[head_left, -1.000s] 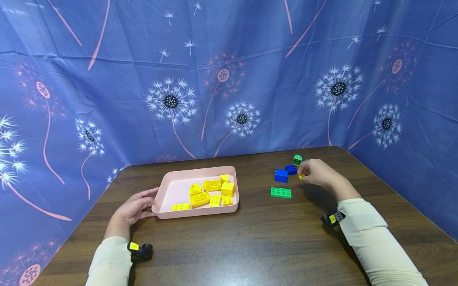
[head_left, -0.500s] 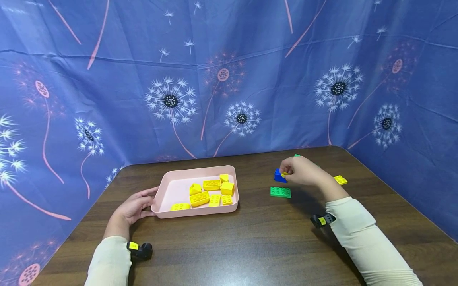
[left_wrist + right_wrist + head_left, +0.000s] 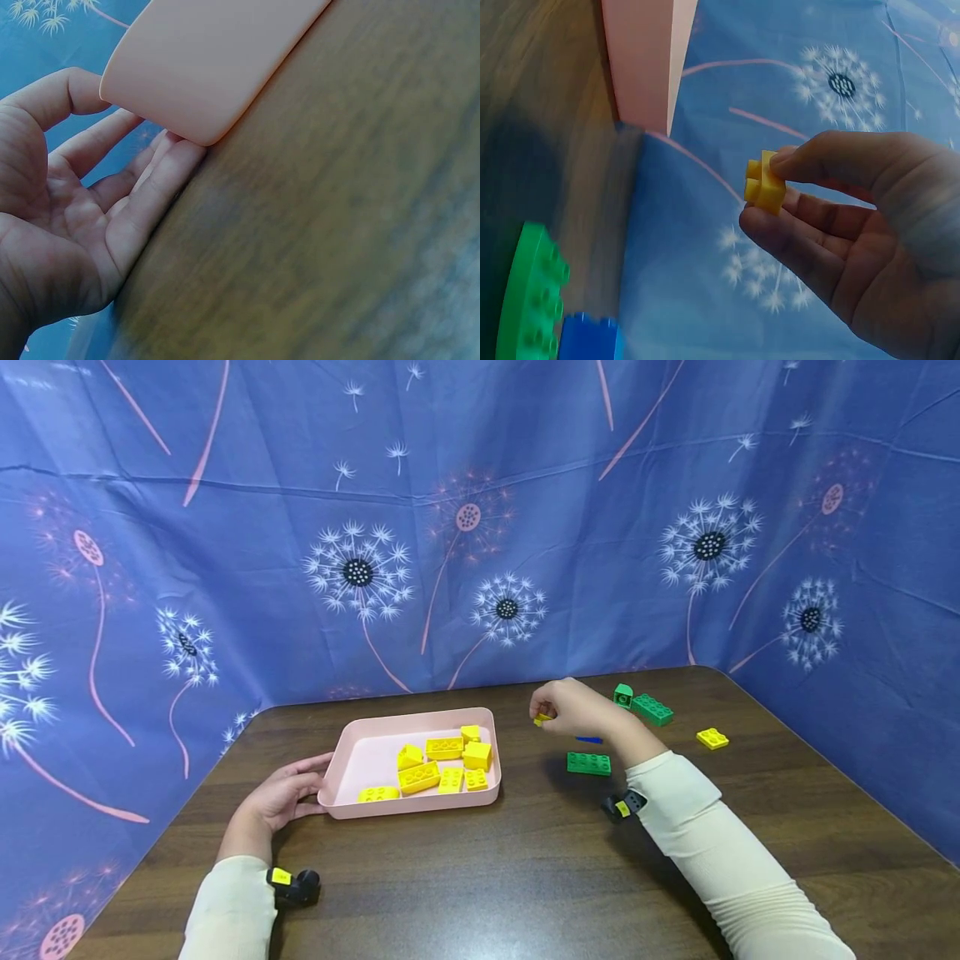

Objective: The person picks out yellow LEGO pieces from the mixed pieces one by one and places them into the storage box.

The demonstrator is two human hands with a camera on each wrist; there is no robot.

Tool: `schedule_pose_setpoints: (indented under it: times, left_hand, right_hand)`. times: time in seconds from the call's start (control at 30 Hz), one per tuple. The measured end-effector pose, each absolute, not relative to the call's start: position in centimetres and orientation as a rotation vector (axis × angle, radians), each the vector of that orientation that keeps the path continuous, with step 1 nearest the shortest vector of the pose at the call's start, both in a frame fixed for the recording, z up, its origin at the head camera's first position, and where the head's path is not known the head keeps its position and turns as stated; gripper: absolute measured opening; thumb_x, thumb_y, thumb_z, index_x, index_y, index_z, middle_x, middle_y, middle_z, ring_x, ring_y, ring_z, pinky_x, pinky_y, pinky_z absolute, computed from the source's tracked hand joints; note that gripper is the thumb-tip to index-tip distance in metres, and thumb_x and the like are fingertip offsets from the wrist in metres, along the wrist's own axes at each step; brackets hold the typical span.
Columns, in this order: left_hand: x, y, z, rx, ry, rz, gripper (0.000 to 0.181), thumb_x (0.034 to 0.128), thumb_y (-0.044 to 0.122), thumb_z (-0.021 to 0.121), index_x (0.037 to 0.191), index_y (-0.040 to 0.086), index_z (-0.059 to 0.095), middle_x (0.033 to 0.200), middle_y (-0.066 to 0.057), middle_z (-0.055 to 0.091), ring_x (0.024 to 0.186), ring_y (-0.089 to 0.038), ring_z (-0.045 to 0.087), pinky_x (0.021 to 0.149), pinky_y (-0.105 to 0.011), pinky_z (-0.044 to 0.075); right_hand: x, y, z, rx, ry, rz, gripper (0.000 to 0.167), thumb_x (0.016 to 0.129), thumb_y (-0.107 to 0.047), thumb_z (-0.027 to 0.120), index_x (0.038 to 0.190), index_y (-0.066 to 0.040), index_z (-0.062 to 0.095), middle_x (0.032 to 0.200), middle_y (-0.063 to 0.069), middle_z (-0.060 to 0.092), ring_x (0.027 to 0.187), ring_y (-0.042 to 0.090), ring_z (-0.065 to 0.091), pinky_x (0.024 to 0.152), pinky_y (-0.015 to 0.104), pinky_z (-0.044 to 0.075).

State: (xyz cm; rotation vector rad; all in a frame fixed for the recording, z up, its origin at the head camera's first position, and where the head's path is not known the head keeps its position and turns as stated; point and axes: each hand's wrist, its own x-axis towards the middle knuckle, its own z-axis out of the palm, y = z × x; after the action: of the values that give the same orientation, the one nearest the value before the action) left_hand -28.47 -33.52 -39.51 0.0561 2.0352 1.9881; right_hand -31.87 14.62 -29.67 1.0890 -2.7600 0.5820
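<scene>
In the head view, my right hand (image 3: 573,706) is above the table, right of the pink tray (image 3: 360,810). Thumb and fingertips pinch a small yellow toy brick (image 3: 767,184), its studs facing left in the right wrist view. My left hand (image 3: 279,795) touches the left end of the tray with extended fingers; the left wrist view shows them at its corner (image 3: 199,112). Inside the tray lie several yellow bricks, among them a long one (image 3: 418,778) and a squarish one (image 3: 477,756). A blue brick (image 3: 589,740) is mostly hidden under my right hand.
On the right part of the wooden table (image 3: 480,893) lie a green brick (image 3: 588,764), a longer green brick (image 3: 652,709), a small green brick (image 3: 623,695) and a flat yellow brick (image 3: 712,738). A blue dandelion-print cloth (image 3: 570,527) stands behind the table.
My right hand has moved left from beside the blue bricks toward the tray, carrying the small yellow brick. The flat yellow brick and longer green brick are uncovered. My left hand has stayed put.
</scene>
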Motion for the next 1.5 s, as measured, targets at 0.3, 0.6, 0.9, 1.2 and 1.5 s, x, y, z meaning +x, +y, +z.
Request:
schedule_pose_setpoints:
  times: [0.3,0.6,0.9,1.2,1.5]
  left_hand:
    - [-28.4,-33.5,-39.5,0.051,2.041,1.988,0.069,0.0919,0.002,0.054,0.153,-0.001,0.022,0.117,-0.002,0.064,0.098,-0.013,0.064,0.081,-0.039,0.055]
    - [-28.5,-33.6,-39.6,0.063,2.035,1.988,0.066,0.0941,0.002,0.051,0.153,0.0,0.022,0.119,-0.002,0.063,0.099,-0.012,0.064,0.081,-0.039,0.055]
    - [-28.5,-33.6,-39.7,0.071,2.031,1.992,0.066,0.0935,0.001,0.051,0.153,-0.002,0.022,0.117,-0.002,0.064,0.098,-0.012,0.064,0.081,-0.04,0.055]
    - [-28.6,-33.8,-39.8,0.057,2.029,1.998,0.065,0.0934,0.003,0.052,0.153,0.001,0.025,0.119,-0.002,0.063,0.099,-0.013,0.064,0.081,-0.04,0.055]
    - [-28.6,-33.5,-39.7,0.008,2.057,1.99,0.067,0.0916,0.003,0.054,0.153,0.001,0.027,0.123,-0.005,0.062,0.099,-0.013,0.064,0.081,-0.04,0.055]
  right_hand:
    - [-33.6,10.5,-30.1,1.18,-2.794,0.586,0.009,0.08,-0.002,0.069,0.086,-0.008,0.07,0.076,-0.003,0.061,0.069,0.012,0.054,0.065,0.027,0.048]
    - [-35.6,6.8,-30.6,1.161,-2.874,0.553,0.011,0.079,-0.001,0.069,0.089,-0.005,0.071,0.073,-0.001,0.058,0.068,0.015,0.049,0.062,0.026,0.043]
    - [-37.4,4.8,-30.5,0.986,-3.007,0.586,0.011,0.078,0.0,0.07,0.085,-0.008,0.072,0.081,0.002,0.064,0.076,0.017,0.056,0.067,0.028,0.049]
    - [-38.6,3.7,-30.4,0.779,-3.062,0.745,0.006,0.081,-0.002,0.071,0.082,-0.007,0.07,0.078,0.004,0.065,0.064,0.016,0.057,0.058,0.026,0.05]
    - [-39.2,2.9,-31.1,0.534,-3.121,0.555,0.003,0.079,-0.003,0.069,0.076,-0.004,0.067,0.069,0.004,0.058,0.057,0.016,0.054,0.049,0.025,0.045]
